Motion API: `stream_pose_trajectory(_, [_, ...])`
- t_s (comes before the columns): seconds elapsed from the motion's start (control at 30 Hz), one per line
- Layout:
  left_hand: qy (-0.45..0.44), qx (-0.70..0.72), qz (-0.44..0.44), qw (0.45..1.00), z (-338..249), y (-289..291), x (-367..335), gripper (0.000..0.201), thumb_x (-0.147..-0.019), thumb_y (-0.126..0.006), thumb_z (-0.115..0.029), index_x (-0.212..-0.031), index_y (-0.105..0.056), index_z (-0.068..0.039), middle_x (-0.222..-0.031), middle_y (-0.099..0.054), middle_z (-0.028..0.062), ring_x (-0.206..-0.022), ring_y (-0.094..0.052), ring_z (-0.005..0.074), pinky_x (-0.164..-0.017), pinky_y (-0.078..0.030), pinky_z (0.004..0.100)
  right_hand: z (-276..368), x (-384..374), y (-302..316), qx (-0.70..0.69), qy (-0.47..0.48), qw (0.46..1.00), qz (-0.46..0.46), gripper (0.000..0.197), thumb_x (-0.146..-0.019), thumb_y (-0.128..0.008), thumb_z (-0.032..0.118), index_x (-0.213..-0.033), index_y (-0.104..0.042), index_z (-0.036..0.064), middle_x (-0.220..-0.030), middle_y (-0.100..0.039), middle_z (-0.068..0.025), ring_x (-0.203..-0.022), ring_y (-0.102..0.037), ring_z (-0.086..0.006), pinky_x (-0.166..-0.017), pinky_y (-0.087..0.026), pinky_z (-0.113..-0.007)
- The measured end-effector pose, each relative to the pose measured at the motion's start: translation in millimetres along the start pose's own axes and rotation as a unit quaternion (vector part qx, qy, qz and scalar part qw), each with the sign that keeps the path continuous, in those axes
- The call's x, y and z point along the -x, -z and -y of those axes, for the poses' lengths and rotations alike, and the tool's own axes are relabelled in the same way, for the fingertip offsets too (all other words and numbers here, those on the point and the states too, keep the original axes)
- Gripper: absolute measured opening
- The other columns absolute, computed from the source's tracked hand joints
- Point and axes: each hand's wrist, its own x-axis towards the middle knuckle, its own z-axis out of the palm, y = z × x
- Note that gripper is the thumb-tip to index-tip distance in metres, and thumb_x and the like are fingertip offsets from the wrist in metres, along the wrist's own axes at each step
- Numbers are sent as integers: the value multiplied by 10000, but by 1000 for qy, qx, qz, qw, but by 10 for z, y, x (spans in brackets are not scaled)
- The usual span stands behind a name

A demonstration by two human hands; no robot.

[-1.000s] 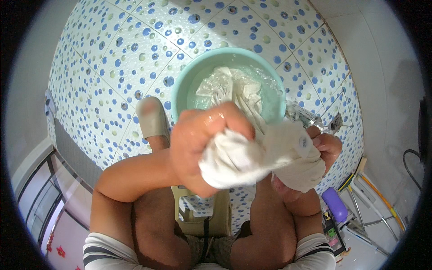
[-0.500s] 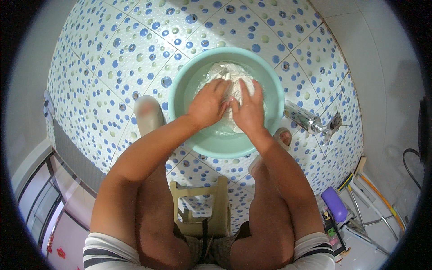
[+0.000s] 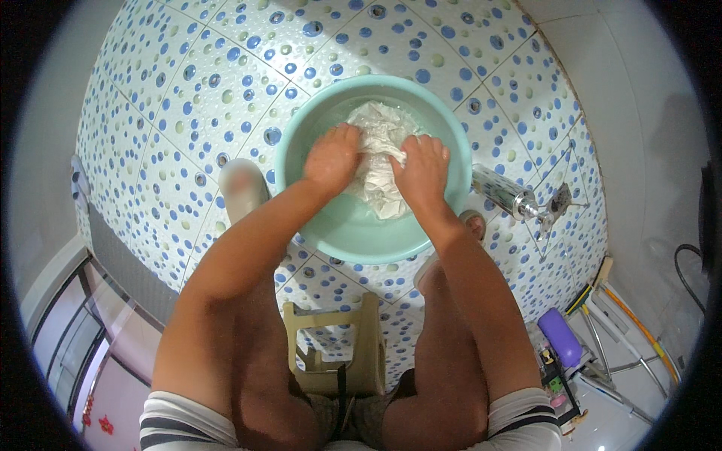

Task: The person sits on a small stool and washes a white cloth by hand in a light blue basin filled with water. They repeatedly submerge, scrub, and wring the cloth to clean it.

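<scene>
A white wet cloth [image 3: 381,180] lies crumpled in the water of a round pale green basin [image 3: 292,218] on the floor. My left hand [image 3: 334,159] grips the cloth at its left side, fingers curled over it. At the right side my right hand [image 3: 423,167] is closed on the cloth too, the thumb toward the middle. A twisted fold of the fabric stretches between the two hands. The cloth's far end spreads out beyond them, and its near end hangs down in the water. What the curled fingertips hold is partly hidden.
Under me is a beige plastic stool [image 3: 331,382]. A metal cylinder with a tap-like fitting [image 3: 519,201] lies right of the basin, near my shod right foot [image 3: 472,224]. My left shoe [image 3: 242,188] is left of it. A purple container [image 3: 559,337] stands by a metal frame at the right.
My hands have moved apart, the left one to the left and the right one slightly right. The cloth between them is now drawn out in a fold.
</scene>
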Motion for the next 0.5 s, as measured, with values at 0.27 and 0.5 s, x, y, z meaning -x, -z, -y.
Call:
stream_pose_trajectory(0.27, [-53, 284, -79, 954, -619, 529, 601, 232, -897, -724, -87, -1120, -684, -39, -1052, -659, 164, -964, -664, 391, -829, -556, 440, 302, 436, 418, -643, -336, 680, 103, 405, -975, -733, 297, -1238, -589, 25, -1159, -667, -122, -958, -643, -224, -780, -518, -337])
stream_pose_trajectory(0.5, [21, 469, 101, 877, -803, 511, 828, 420, -1056, -562, -405, -1154, -693, -18, -1119, -684, 147, -1027, -677, 287, -867, -549, 397, 244, 347, 590, -794, -384, 466, 70, 521, -997, -579, 310, -1403, -529, -12, -1254, -669, -159, -1111, -691, -293, -965, -557, -431])
